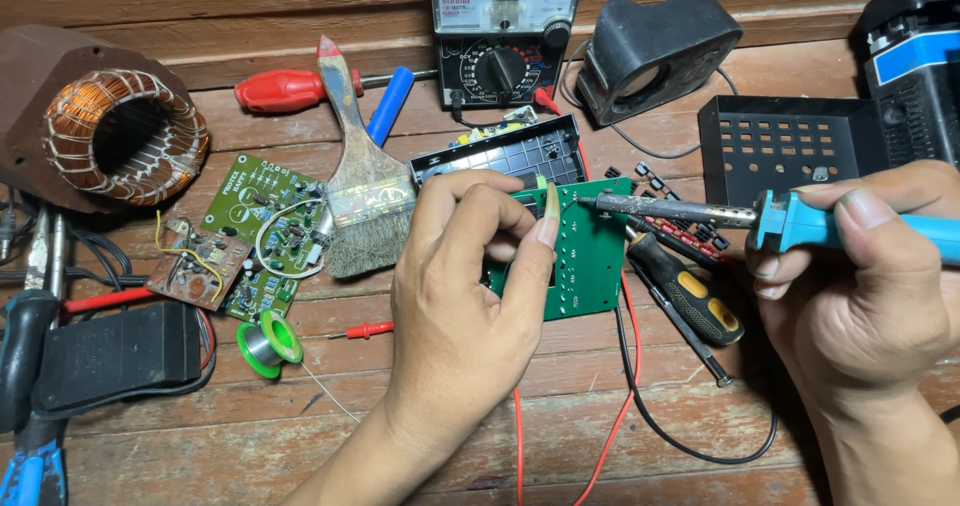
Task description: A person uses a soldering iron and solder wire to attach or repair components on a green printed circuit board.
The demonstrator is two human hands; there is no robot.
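Left hand (470,296) clamped on the green rectangular circuit board (585,256); right hand (860,296) wrapped round the blue-handled soldering iron (700,211), tip touching the board's top edge. Joint looks unfinished.

Your right hand (860,296) grips a bright blue soldering iron (800,221) with a dull grey barrel. Your left hand (470,286) pinches a plain green circuit board (590,256) dotted with pale solder points. The screwdriver (690,291) shows black and yellow. Copper-orange windings wrap the coil (125,136). The solder spool (268,346) glows lime green; red and black leads (625,366) cross brown wooden planks (450,436).
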